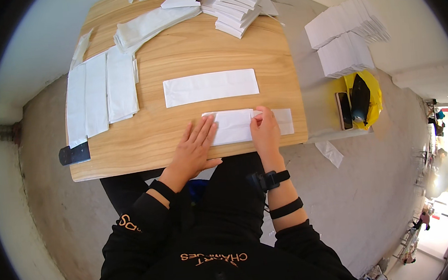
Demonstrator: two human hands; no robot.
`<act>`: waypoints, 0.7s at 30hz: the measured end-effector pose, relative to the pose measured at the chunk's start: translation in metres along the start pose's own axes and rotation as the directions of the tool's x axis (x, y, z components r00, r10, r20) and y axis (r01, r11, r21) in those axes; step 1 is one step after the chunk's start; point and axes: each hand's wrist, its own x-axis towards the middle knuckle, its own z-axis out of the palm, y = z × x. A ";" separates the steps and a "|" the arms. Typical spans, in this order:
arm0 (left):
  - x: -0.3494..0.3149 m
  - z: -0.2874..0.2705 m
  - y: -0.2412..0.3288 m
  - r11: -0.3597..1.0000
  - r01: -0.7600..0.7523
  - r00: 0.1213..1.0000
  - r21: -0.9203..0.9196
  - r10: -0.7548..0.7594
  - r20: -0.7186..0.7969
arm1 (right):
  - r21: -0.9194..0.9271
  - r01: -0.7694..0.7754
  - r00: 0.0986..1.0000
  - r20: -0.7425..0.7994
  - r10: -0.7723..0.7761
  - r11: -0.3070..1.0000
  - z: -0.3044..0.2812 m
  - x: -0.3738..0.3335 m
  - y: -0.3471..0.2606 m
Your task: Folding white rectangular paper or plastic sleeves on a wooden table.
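Observation:
Near the front edge of the wooden table lies a long, flat white strip (231,128), paper or thin film, with a second layer or fold over its left part. My left hand (190,149) rests flat over the strip's left end, fingers stretched and holding nothing. At the layer's right edge, my right hand (266,134) pinches its upper corner between thumb and fingers; the strip's right end shows beyond that hand. Just behind it is a single flat white strip (210,87), lying apart from both hands.
Similar white strips (96,97) lie in stacks at the table's left, above a dark flat object (74,154). Far back are more strips (157,27) and piled white packets (237,7). On the right, a grey surface holds white stacks (344,54), a phone (344,110) and a yellow bag (374,99).

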 end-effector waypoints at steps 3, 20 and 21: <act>-0.002 -0.001 -0.001 1.000 0.016 1.000 0.006 -0.016 0.004 | 0.025 0.037 0.998 0.048 -0.039 0.999 -0.013 -0.004 -0.014; -0.001 -0.008 -0.001 0.999 0.015 1.000 -0.037 -0.015 -0.003 | 0.086 0.072 0.923 0.371 -0.099 0.994 -0.033 0.014 0.010; 0.002 -0.009 -0.001 0.999 0.013 1.000 -0.035 -0.014 -0.007 | 0.064 0.050 0.927 0.368 -0.071 0.997 -0.031 0.021 0.013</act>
